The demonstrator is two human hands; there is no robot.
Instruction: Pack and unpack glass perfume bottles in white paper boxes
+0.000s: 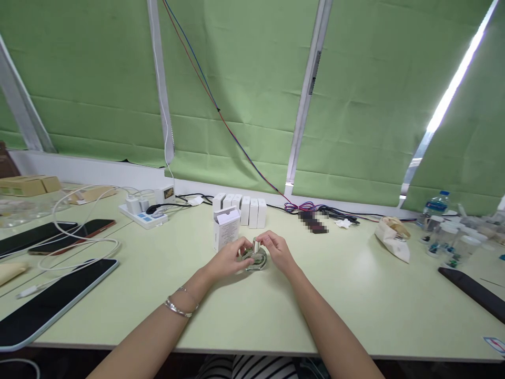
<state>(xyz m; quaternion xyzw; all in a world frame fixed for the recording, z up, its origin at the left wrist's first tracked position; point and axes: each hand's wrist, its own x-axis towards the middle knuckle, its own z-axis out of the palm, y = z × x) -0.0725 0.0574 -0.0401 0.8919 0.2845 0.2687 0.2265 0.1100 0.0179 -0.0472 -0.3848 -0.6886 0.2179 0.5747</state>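
A clear glass perfume bottle (258, 259) with a silvery cap (256, 245) stands upright on the table in front of me. My left hand (232, 256) is closed around the left side of its body, thumb across the front. The fingers of my right hand (276, 249) are bent and pinch at the cap from the right; part of their grip is hidden. Just behind my left hand stands a white printed carton (226, 230) with its top flap up. Farther back, several small white boxes (253, 212) stand in a row.
On the left lie a tablet (59, 300), phones, white cables and a power strip (144, 215). To the right are a cloth pouch (392, 238), clear jars (444, 237), a water bottle (436, 205) and a dark phone (471, 292). Cords (307, 207) run along the back.
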